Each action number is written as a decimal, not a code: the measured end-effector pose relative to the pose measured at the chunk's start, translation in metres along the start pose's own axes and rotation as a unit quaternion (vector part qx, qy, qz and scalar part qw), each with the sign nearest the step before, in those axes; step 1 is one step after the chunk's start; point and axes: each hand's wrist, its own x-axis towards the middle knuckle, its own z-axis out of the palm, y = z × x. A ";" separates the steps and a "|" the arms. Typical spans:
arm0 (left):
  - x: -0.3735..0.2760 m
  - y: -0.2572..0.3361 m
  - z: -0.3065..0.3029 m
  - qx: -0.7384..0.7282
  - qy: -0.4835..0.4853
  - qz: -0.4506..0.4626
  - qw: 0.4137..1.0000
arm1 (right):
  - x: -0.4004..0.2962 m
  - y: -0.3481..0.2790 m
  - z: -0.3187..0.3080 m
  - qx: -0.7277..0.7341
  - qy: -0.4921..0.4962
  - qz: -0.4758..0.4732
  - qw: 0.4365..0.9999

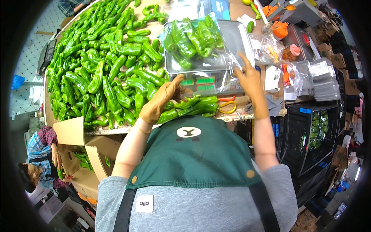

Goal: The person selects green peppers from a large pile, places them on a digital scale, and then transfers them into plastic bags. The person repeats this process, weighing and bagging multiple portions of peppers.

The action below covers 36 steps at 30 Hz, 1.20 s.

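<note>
A clear plastic bag holding several long green peppers lies on the metal pan of a weighing scale. The scale's display is lit green under clear film. My left hand, in a tan glove, is at the scale's front left corner, fingers apart, with no object visible in it. Also gloved, my right hand hovers at the right side of the pan, fingers spread beside the bag's loose film; whether it touches the film cannot be told. Loose green peppers lie between the scale and my apron.
A large heap of green peppers covers the table's left side. Elastic bands lie at the front edge. Stacked clear trays and black crates stand right. At left, another person reaches toward an open cardboard box.
</note>
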 end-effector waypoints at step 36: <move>0.021 0.006 -0.023 -0.102 0.106 0.001 0.989 | -0.036 0.043 -0.004 0.201 0.147 -0.020 0.968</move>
